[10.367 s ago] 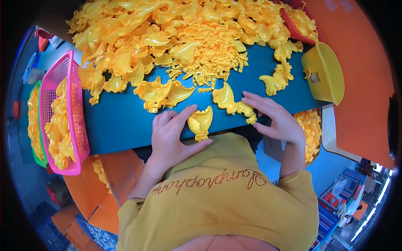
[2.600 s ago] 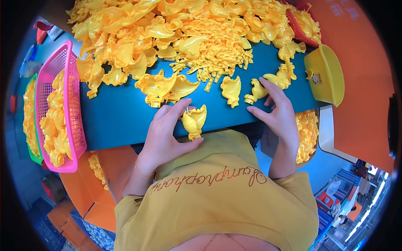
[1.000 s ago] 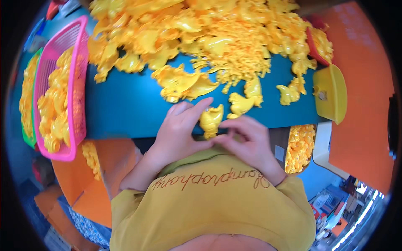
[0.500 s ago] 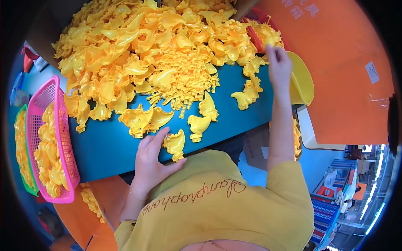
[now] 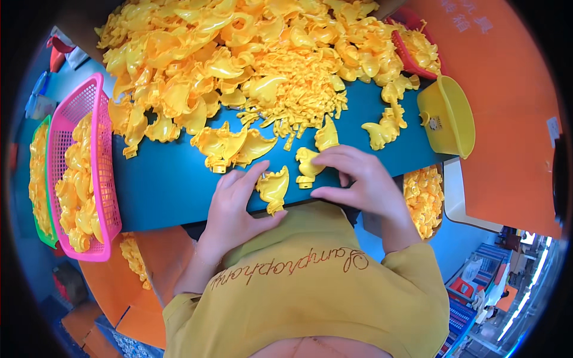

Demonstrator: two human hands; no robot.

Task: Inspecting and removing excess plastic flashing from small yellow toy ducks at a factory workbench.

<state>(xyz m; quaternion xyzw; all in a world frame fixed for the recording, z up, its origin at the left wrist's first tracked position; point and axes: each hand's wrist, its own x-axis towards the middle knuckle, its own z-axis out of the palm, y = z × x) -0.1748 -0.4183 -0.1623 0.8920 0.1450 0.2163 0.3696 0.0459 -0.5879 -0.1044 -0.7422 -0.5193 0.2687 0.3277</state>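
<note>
At the front edge of the teal table, my left hand (image 5: 237, 206) grips a curved yellow plastic shell piece (image 5: 274, 188) between thumb and fingers; its hollow side shows. My right hand (image 5: 365, 182) has thumb and fingers apart beside a rounded yellow chick-shaped plastic piece (image 5: 307, 166), its fingertips at that piece's edge. Just behind lies another yellow shell piece (image 5: 326, 134). Left of these, some hollow yellow shells (image 5: 230, 145) lie together. Small yellow plastic bits (image 5: 298, 89) are heaped farther back.
A big pile of yellow shells (image 5: 197, 53) covers the far side of the table (image 5: 161, 191). Pink (image 5: 107, 197) and green (image 5: 46, 230) baskets stand left. At right are a yellow bin (image 5: 456, 119), a red basket (image 5: 401, 51) and a box of yellow pieces (image 5: 424, 203) below.
My right hand has come back from the far right, near the red basket, to the chick-shaped piece in front of me. My left hand keeps its shell piece. The view has shifted slightly.
</note>
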